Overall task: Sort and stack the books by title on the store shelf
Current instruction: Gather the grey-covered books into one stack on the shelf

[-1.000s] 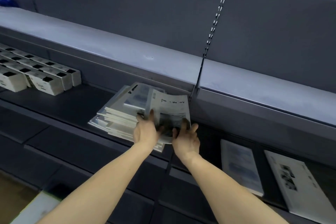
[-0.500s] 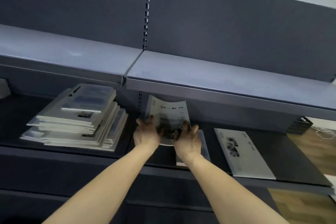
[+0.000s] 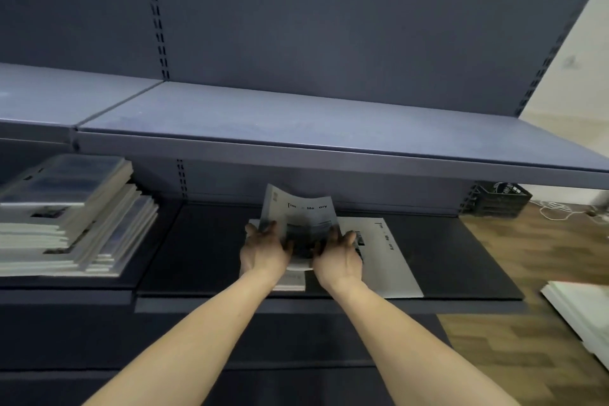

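Observation:
A thin white book (image 3: 301, 211) with a dark photo and black title lettering is held bowed and tilted up over the middle of the dark lower shelf (image 3: 204, 250). My left hand (image 3: 263, 249) grips its left side and my right hand (image 3: 339, 252) grips its right side. Flat on the shelf just right of it lies a white book (image 3: 392, 260) with the same lettering. Another flat book (image 3: 291, 282) shows under my left hand, mostly hidden. A tall untidy stack of books (image 3: 72, 217) sits at the left of the shelf.
The upper grey shelf (image 3: 296, 128) overhangs close above the held book. A black crate (image 3: 501, 199) stands on the wood floor past the shelf's right end, with white cables beside it. White flat items (image 3: 580, 313) lie on the floor at the right.
Both hands carried the held book rightward, away from the tall stack, to above the flat books on the right section of the shelf. The view swung right with them.

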`<state>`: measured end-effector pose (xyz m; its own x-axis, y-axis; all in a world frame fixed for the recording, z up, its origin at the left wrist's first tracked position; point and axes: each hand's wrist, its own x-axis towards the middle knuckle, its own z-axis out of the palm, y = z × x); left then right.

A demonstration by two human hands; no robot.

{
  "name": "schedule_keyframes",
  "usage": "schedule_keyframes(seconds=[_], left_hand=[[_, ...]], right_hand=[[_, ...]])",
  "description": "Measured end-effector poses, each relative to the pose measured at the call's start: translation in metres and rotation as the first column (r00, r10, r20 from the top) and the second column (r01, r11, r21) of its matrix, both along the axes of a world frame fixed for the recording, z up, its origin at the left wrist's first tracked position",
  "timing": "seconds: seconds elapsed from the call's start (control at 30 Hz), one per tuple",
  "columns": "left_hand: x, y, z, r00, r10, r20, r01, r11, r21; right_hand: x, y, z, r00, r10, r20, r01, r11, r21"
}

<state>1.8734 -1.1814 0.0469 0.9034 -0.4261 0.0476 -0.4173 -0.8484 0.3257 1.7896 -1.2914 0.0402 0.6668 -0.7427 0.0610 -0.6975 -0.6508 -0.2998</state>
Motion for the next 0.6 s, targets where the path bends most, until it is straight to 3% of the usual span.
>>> schedule_keyframes(seconds=[0.6], left_hand=[[-0.098,-0.109,-0.022,0.997,-0.037,-0.066,0.040,0.998,0.051]], right_hand=[[-0.101,-0.109,-0.013,0.998,0.037,-0.049,-0.034,0.997,0.069]])
